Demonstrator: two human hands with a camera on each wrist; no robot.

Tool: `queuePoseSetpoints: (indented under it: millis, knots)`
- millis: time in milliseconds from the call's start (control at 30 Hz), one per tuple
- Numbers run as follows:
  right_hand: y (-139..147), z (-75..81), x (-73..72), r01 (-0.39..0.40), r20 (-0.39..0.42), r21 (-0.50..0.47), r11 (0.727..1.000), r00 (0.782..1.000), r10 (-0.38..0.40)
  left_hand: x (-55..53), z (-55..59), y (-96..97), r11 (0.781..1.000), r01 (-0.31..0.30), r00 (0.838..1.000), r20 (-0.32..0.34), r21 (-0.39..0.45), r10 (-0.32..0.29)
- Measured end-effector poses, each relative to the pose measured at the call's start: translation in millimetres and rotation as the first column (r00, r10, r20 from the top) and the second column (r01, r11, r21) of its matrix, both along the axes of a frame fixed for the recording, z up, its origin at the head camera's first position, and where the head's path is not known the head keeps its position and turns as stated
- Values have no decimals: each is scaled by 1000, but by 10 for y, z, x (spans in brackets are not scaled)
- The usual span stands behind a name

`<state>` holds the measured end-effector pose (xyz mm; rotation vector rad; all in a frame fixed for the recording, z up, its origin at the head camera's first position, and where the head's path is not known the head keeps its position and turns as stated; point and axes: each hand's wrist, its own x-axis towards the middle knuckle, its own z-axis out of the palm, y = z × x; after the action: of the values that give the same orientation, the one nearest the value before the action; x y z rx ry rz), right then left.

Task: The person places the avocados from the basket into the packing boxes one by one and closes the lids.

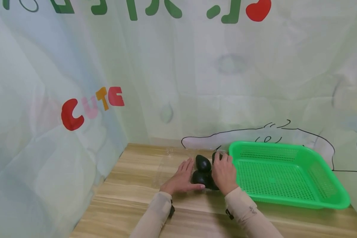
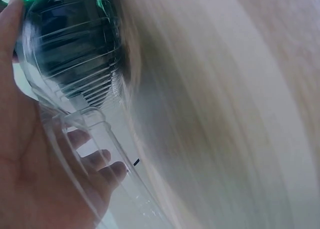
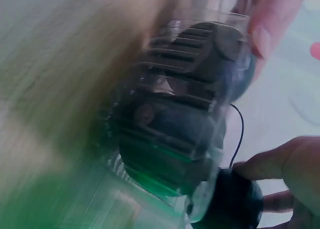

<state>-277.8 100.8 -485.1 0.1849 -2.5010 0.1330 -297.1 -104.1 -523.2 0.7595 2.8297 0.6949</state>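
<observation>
Several dark avocados [image 1: 203,163] sit in a clear plastic clamshell box [image 2: 95,84], whose transparent lid [image 1: 166,167] is laid back to the left on the table. My left hand [image 1: 181,178] rests against the box's left side, fingers extended over the lid side and thumb stretched along the front edge. At the box's far right corner, my right hand [image 1: 224,172] grips a dark avocado [image 3: 232,199] with curled fingers. That fruit is partly hidden by the hand in the head view. Ribbed walls of the box show around the other avocados in both wrist views.
A green perforated plastic basket [image 1: 270,180] stands on the table just right of the box, close to my right hand. The wood-grain table [image 1: 131,185] meets a printed cloth backdrop [image 1: 181,82] behind and a cloth side on the left.
</observation>
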Motion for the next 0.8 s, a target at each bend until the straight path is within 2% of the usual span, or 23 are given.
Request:
queuePoseSetpoints:
  millis: [100,200,300,500,600,800]
  knots:
    - [3,48,-7,-22,88,-98,995,996,31,-4,7,-5,1000,2,1000,3,-1,-2]
    - [5,76,-10,-23,127,-165,986,991,44,-1,18,-6,1000,4,1000,11,-1,-4]
    - [10,62,-16,-22,111,-141,990,993,37,1,28,0,1000,8,1000,9,5,-8]
    - [8,-30,-61,-44,26,-74,996,999,46,6,24,3,1000,10,1000,-3,11,-10]
    - [4,-70,-98,-47,41,-81,996,998,51,4,21,0,1000,12,1000,-5,9,-12]
    - [-25,-119,-132,-32,126,-99,995,991,45,-4,18,1,1000,21,999,-24,7,-21]
